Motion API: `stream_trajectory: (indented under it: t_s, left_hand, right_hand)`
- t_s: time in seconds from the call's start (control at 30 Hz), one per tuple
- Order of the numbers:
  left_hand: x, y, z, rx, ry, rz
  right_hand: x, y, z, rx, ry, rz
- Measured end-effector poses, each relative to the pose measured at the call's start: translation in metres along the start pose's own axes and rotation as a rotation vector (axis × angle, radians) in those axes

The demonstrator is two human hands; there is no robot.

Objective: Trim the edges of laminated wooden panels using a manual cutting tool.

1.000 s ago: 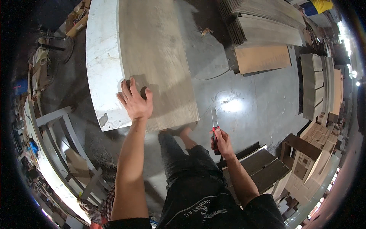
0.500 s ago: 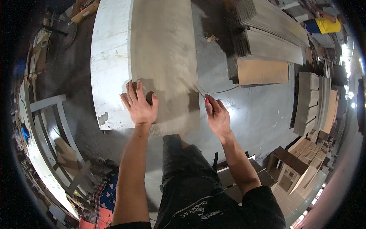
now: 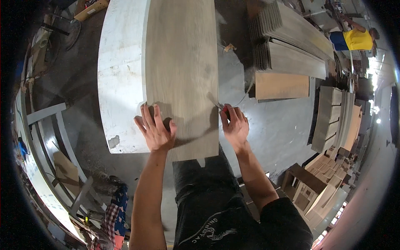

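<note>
A long wood-grain board (image 3: 183,62) in greyish brown lies on a white worktable (image 3: 121,79), its near end jutting past the table's front edge. My left hand (image 3: 157,129) rests on the board's left edge, fingers spread, holding nothing. At the board's right edge my right hand (image 3: 236,127) is closed round a small red-handled tool (image 3: 225,108) with a narrow flat blade. The blade reaches over the board's right edge; its exact kind is unclear. Most of the handle is hidden in my fingers.
Stacked grey-brown panels (image 3: 291,37) stand at the far right, beside a plain tan panel (image 3: 282,86). A grey frame (image 3: 62,125) is on the left. Cartons and wooden pieces (image 3: 321,179) sit at lower right. A person in a yellow top (image 3: 358,40) is in the right background.
My right hand has moved forward along the board and closer to its right edge, bringing the blade over that edge. My left hand stays on the board. The whole view has shifted slightly.
</note>
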State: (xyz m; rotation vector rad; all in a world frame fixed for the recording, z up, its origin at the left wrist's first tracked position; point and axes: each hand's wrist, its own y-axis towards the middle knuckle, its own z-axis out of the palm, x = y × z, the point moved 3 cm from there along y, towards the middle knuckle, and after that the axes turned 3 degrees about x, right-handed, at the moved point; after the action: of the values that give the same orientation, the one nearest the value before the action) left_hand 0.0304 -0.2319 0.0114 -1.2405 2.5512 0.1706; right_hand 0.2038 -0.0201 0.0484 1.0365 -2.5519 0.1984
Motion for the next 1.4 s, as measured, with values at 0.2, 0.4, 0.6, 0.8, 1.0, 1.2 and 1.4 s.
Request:
stream_trajectory:
  t_s: [0.2,0.4,0.6,0.8,1.0,1.2,1.4]
  left_hand:
    - [0.002,0.002,0.001,0.020,-0.016,-0.001]
    - [0.003,0.004,-0.005,-0.025,-0.046,0.016]
    - [-0.004,0.011,-0.011,0.002,-0.050,-0.005]
    - [-0.004,0.009,-0.010,0.014,-0.019,-0.043]
    - [0.000,0.010,-0.002,0.119,0.021,-0.124]
    - [0.001,0.012,-0.010,0.197,0.023,-0.183]
    - [0.006,0.014,-0.005,0.263,0.009,-0.143]
  right_hand:
    - [0.001,0.094,0.013,-0.044,-0.035,-0.024]
    - [0.009,0.237,0.034,-0.020,0.014,0.029]
    - [0.008,0.408,0.036,0.049,-0.027,0.059]
    - [0.019,0.537,0.039,0.105,-0.007,0.009]
    - [0.029,0.633,0.033,0.106,0.010,0.077]
    - [0.036,0.731,0.034,0.191,-0.070,0.072]
    - [0.028,0.856,0.049,0.146,-0.038,0.050]
